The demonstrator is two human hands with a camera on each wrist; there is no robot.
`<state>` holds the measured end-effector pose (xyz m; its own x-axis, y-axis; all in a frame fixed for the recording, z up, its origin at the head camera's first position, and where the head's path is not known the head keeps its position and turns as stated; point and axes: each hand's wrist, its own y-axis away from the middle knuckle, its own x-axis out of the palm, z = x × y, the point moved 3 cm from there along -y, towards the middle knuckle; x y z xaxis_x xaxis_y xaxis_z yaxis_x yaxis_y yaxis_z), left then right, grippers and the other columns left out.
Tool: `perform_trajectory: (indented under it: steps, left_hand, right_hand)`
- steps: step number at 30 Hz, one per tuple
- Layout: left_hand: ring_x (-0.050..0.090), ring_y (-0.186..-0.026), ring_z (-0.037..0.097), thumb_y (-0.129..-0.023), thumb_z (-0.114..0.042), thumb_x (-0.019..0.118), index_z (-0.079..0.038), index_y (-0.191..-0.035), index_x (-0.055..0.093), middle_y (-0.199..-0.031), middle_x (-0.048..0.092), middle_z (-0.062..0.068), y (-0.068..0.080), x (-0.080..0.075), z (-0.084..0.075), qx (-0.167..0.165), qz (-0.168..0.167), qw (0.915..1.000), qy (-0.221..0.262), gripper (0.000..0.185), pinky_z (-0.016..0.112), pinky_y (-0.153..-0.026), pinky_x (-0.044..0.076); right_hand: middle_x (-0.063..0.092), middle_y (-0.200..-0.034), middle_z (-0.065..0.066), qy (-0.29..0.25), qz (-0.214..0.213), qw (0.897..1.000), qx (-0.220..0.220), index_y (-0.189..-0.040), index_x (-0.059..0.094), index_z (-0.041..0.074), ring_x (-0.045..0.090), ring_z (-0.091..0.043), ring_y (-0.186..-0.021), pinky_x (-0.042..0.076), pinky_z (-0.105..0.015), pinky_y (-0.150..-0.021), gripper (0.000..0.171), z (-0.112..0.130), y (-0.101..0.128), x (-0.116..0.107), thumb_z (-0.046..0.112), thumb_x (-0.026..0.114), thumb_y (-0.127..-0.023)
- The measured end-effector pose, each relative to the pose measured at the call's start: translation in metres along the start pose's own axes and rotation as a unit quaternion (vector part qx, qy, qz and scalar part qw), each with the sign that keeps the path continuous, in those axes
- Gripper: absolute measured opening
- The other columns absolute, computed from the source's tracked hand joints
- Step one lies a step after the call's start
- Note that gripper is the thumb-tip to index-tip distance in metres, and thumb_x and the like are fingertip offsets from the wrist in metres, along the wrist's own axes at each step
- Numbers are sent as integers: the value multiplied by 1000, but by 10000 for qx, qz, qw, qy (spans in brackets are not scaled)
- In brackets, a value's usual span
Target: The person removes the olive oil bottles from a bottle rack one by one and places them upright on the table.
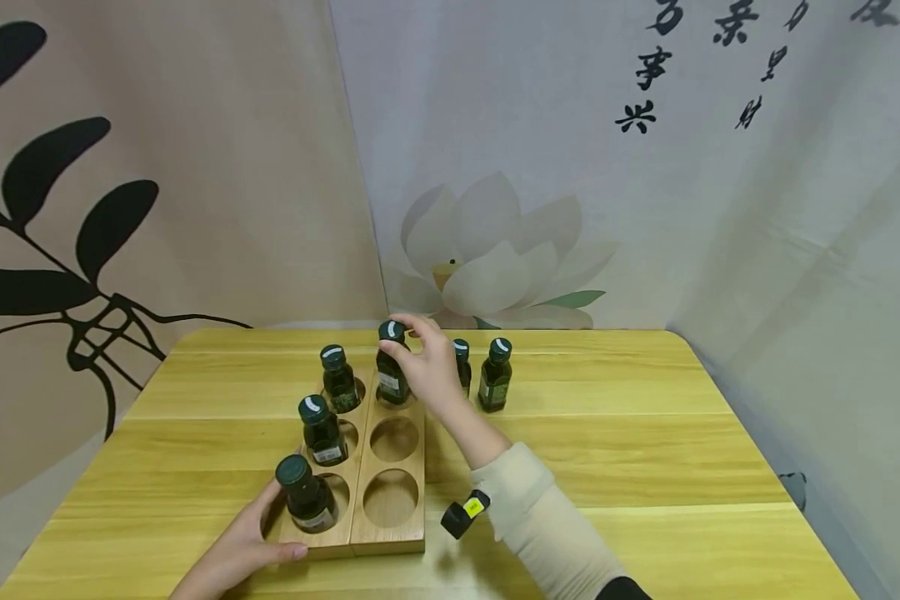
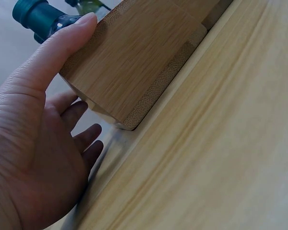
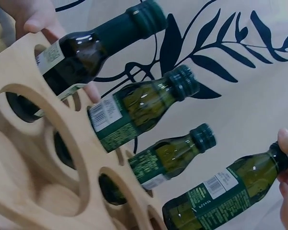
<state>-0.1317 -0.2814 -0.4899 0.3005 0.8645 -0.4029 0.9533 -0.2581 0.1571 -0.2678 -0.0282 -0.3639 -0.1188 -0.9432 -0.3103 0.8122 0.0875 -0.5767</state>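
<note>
Bottle in the rack's far hole, right-hand grip pinching its cap; left-hand grip, fingers loose, rests against the rack.

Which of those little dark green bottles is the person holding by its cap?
The bottle in the far hole of the wooden rack's right column: the right hand pinches its cap. The others go untouched.

Your head view is evenly and softly lit, bright enough throughout, with only faint shadows under the rack and beside the sleeve. Straight lines bow slightly toward the frame's edges. In your left wrist view the palm in the lower left is soft and shaded. Your right wrist view shows small glints on the bottles, and the near wood at lower left blurs.
</note>
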Motion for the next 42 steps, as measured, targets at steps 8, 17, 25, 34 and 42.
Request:
perform_trajectory:
  steps: [8,17,25,34,42]
  left_hand:
    - [7,-136,54,-76,-15,81,7,-150,13,-150,13,36,-1,1,2,-44,46,10000,0,103,69,-103,10]
    - [6,-136,53,-76,-16,81,6,-150,12,-150,12,35,-1,1,3,-98,88,9999,20,104,69,-104,9]
    - [6,-136,53,-77,-16,80,6,-150,11,-151,12,35,-2,1,3,-79,129,9999,74,103,68,-104,9]
    - [5,-136,53,-79,-17,79,6,-150,10,-151,10,34,-2,1,4,-144,161,9997,84,102,68,-104,9]
    - [4,-136,53,-79,-17,79,6,-151,8,-151,9,34,-2,-1,4,-137,170,9997,67,103,67,-105,9]
  right_hand:
    - [65,-104,-5,-252,68,9997,-34,-114,67,6,56,-21,-96,50,-39,-82,33,17,-5,-18,13,76,-83]
    - [66,-104,-5,-463,58,9988,-175,-111,69,5,57,-17,-94,48,-37,-83,32,33,-6,-40,12,78,-81]
    - [65,-102,-4,-625,91,9975,-311,-111,68,4,59,-14,-93,51,-36,-81,32,41,-6,-64,10,77,-81]
    - [66,-101,-11,-797,-55,9952,-559,-108,67,-2,59,-20,-90,50,-30,-76,30,44,-8,-95,1,76,-80]
    - [66,-99,-14,-639,-392,9963,-432,-108,66,-6,58,-19,-89,49,-30,-79,31,45,-11,-126,-3,76,-78]
